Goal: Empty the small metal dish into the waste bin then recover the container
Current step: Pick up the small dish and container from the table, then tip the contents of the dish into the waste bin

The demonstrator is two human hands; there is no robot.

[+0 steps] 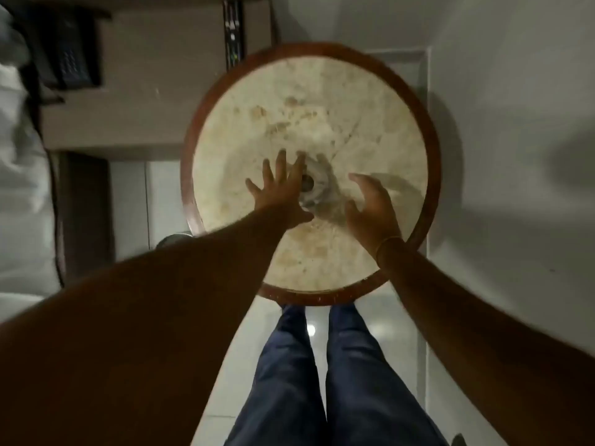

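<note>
A small metal dish (311, 188) sits near the middle of a round marble-topped table (322, 101) with a dark red wooden rim. The dish is blurred and something dark lies at its centre. My left hand (280, 188) hovers flat with fingers spread, its fingertips over the dish's left edge. My right hand (370, 204) is just to the dish's right, fingers curled and apart, holding nothing. No waste bin is clearly in view.
My legs in blue trousers (322, 375) stand at the table's near edge on a pale tiled floor. A dark telephone (69, 56) rests on a side table at the upper left. White bedding (16, 156) fills the left edge. A white wall (515, 123) runs along the right.
</note>
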